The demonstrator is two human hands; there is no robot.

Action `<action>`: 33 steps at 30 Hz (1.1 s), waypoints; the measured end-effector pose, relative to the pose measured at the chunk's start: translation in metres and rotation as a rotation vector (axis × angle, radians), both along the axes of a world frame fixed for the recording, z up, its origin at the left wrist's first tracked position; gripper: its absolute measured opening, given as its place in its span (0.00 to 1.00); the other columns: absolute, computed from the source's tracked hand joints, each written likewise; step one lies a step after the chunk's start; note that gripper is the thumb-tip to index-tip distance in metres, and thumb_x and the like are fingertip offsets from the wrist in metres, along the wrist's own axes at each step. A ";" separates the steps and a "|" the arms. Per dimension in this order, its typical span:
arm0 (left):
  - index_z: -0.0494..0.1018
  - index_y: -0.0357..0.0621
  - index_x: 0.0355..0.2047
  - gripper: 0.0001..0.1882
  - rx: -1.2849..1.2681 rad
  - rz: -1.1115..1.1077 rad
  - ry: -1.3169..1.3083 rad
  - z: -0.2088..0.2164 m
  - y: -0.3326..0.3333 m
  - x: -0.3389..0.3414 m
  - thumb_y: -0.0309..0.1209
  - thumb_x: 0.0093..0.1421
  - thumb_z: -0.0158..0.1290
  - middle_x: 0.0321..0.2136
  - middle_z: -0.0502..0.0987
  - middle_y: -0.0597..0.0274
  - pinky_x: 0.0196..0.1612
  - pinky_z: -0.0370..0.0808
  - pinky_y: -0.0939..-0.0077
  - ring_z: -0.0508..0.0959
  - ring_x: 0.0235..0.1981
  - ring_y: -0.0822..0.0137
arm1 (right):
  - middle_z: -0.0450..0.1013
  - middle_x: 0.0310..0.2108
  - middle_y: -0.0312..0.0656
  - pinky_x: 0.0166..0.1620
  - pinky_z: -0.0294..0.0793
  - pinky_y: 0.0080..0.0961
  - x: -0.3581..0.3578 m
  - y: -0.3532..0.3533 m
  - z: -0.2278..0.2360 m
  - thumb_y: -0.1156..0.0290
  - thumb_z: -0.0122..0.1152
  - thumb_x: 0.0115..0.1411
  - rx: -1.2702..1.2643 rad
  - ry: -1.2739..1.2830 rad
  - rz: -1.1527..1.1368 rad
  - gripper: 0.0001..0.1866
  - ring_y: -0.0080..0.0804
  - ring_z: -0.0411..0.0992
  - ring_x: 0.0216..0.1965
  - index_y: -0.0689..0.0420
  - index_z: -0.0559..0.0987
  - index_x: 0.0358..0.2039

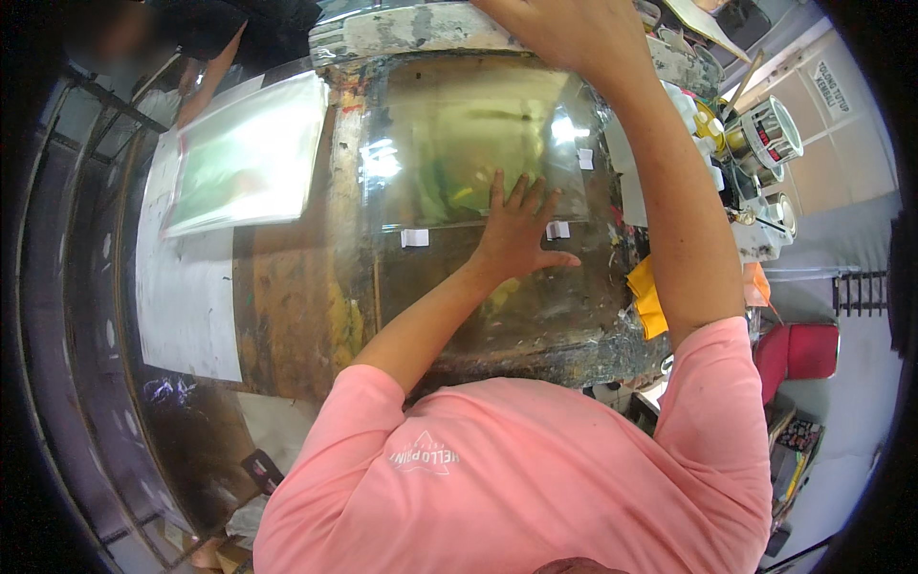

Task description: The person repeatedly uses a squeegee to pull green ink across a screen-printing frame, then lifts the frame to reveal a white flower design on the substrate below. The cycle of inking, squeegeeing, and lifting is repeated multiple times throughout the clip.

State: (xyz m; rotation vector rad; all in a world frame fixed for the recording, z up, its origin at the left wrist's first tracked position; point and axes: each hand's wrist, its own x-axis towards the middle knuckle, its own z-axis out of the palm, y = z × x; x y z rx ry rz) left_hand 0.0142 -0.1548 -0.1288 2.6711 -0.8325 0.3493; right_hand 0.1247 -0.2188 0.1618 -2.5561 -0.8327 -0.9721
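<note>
My left hand [521, 225] lies with its fingers spread on the near edge of a clear, glossy sheet [459, 143] on the worktable. Small white tabs sit along the sheet's edges: one tab [414, 237] at the near left, one tab [557, 230] by my left thumb, another tab [585, 159] on the right side. My right arm stretches to the far side, where my right hand [574, 33] is over a paint-stained pale beam [411, 36]. The fingers of that hand are mostly cut off by the upper edge, so their grip is hidden.
A stack of clear sheets [249, 153] lies to the left, over white paper [186, 297]. Beyond it, another person's arm [212, 78] reaches in. On the right stand metal cans [765, 134], a yellow cloth [648, 298] and a red chair [813, 351]. Dark metal racks [57, 287] line the far left.
</note>
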 end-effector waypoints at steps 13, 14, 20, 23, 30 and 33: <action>0.66 0.29 0.66 0.47 -1.414 0.257 0.349 0.129 0.161 -0.014 0.39 0.54 0.78 0.43 0.84 0.55 0.46 0.81 0.73 0.83 0.43 0.67 | 0.80 0.32 0.51 0.46 0.71 0.50 -0.046 -0.005 -0.064 0.48 0.62 0.62 -0.046 -0.032 -0.061 0.28 0.54 0.78 0.37 0.59 0.80 0.52; 0.67 0.29 0.66 0.46 -1.519 0.107 0.330 0.133 0.168 -0.019 0.38 0.54 0.77 0.45 0.84 0.53 0.47 0.81 0.72 0.84 0.44 0.66 | 0.79 0.32 0.48 0.46 0.70 0.48 -0.057 -0.006 -0.079 0.48 0.62 0.64 -0.094 -0.015 -0.080 0.28 0.51 0.78 0.37 0.59 0.81 0.54; 0.75 0.38 0.63 0.51 -0.888 0.519 0.413 0.073 0.161 -0.057 0.52 0.44 0.80 0.48 0.83 0.50 0.57 0.76 0.60 0.82 0.50 0.56 | 0.80 0.37 0.48 0.46 0.74 0.48 -0.084 -0.038 -0.150 0.50 0.65 0.66 -0.225 0.368 0.210 0.23 0.49 0.78 0.41 0.56 0.83 0.51; 0.76 0.43 0.65 0.57 -0.425 0.657 0.234 0.033 0.162 -0.069 0.61 0.38 0.79 0.47 0.79 0.57 0.62 0.65 0.54 0.76 0.53 0.57 | 0.80 0.39 0.44 0.47 0.76 0.47 -0.099 -0.041 -0.181 0.52 0.67 0.65 -0.195 0.625 0.230 0.20 0.50 0.77 0.41 0.53 0.85 0.48; 0.75 0.43 0.66 0.63 -0.242 0.612 0.093 -0.001 0.170 -0.069 0.71 0.35 0.73 0.40 0.72 0.62 0.58 0.56 0.56 0.70 0.46 0.58 | 0.80 0.41 0.41 0.42 0.80 0.41 -0.119 -0.031 -0.234 0.50 0.69 0.63 -0.217 0.539 0.121 0.21 0.44 0.78 0.42 0.52 0.86 0.47; 0.75 0.43 0.66 0.62 -0.228 0.589 0.045 -0.001 0.171 -0.069 0.71 0.35 0.73 0.39 0.72 0.62 0.58 0.56 0.56 0.70 0.46 0.58 | 0.78 0.39 0.41 0.40 0.81 0.42 -0.082 -0.026 -0.247 0.47 0.67 0.64 -0.196 0.459 0.113 0.20 0.43 0.78 0.42 0.52 0.83 0.42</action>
